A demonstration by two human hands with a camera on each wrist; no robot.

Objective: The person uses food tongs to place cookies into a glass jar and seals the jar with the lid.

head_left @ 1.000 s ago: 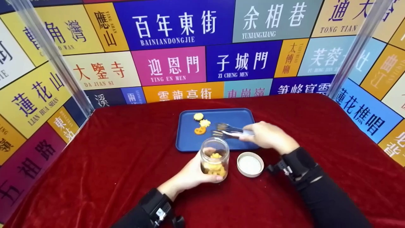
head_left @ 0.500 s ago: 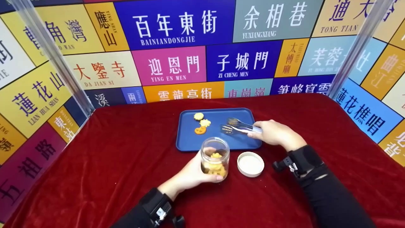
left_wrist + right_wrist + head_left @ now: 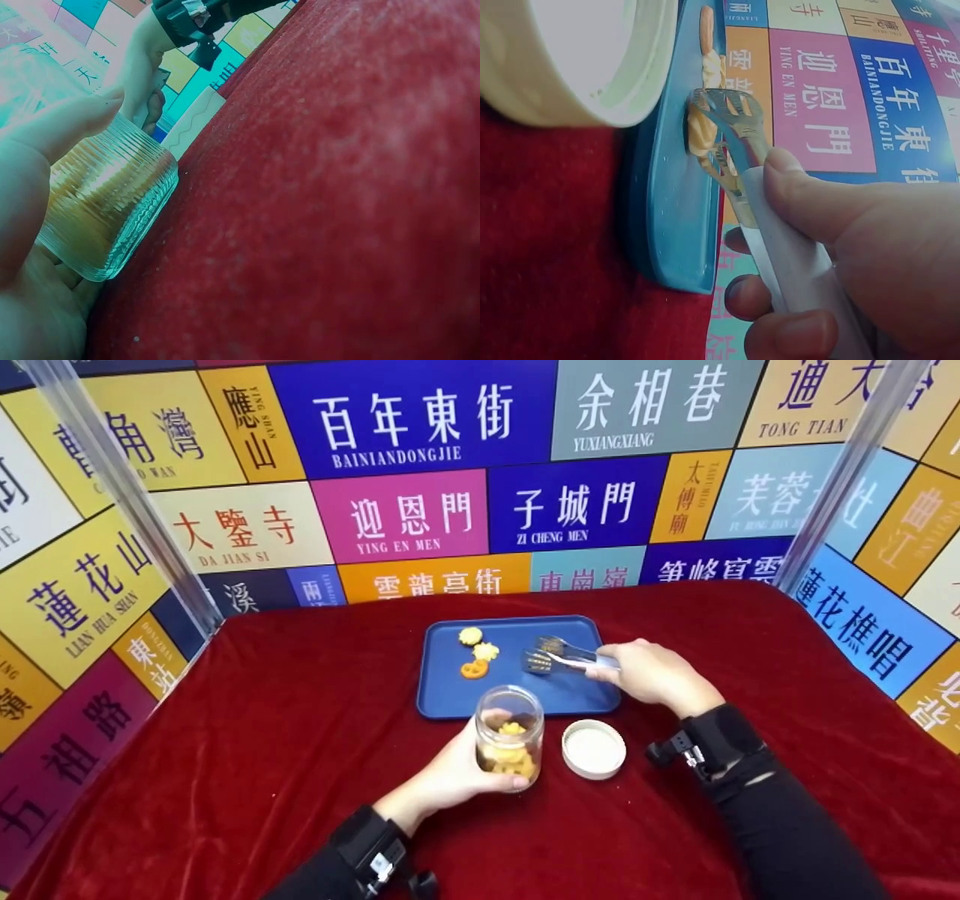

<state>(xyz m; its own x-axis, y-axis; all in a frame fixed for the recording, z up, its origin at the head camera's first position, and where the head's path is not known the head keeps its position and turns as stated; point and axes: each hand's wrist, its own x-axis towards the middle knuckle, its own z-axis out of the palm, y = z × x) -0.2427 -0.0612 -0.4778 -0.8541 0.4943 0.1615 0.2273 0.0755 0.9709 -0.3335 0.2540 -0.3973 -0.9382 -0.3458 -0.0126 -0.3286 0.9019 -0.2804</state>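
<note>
My left hand (image 3: 454,769) grips an open clear glass jar (image 3: 536,733) holding yellow cookies and pretzels. In the left wrist view, the thumb lies across the ribbed jar wall (image 3: 150,161), close over the red cloth. My right hand (image 3: 654,679) holds metal food tongs (image 3: 574,661) by their white handles (image 3: 795,262), with thumb on one side and fingers on the other. The tong ends stand apart over the right half of the blue tray (image 3: 450,699). At the tray's left lie two yellow cookies (image 3: 486,651) and a pretzel (image 3: 474,669). In the right wrist view the tongs overlap a cookie (image 3: 702,129).
A round, pale jar lid (image 3: 593,750) lies on the red cloth (image 3: 300,735), right of the jar and in front of the tray. Behind the table stands a wall of coloured signs (image 3: 420,514). Clear posts (image 3: 844,472) rise at both back corners.
The tongs first moved right, away from the cookies and pretzel on the tray; since then they have shifted only slightly. My left hand and the jar have stayed still.
</note>
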